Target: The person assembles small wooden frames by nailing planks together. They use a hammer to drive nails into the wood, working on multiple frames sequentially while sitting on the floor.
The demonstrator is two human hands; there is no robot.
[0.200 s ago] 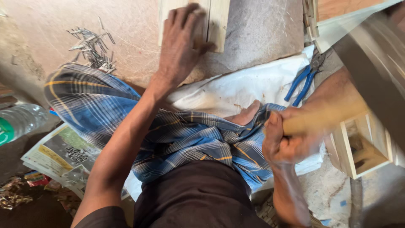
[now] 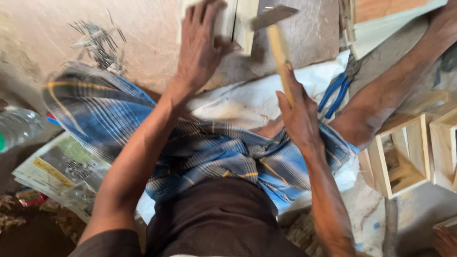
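Right hand (image 2: 297, 116) grip on hammer (image 2: 278, 45) (blurred), left hand (image 2: 202, 45) pressing wood pieces (image 2: 243, 24)

I see soft, even daylight across the scene, strongest on the pale stone slab (image 2: 143, 38) at top, with no hard shadows or glare. Motion blur smears the wooden-handled hammer (image 2: 278, 43) and my right hand (image 2: 297, 114); my left hand (image 2: 202, 45) is softer still. The bottom-left corner falls dim, and the clear plastic bottle (image 2: 16, 128) at the left edge is out of focus.
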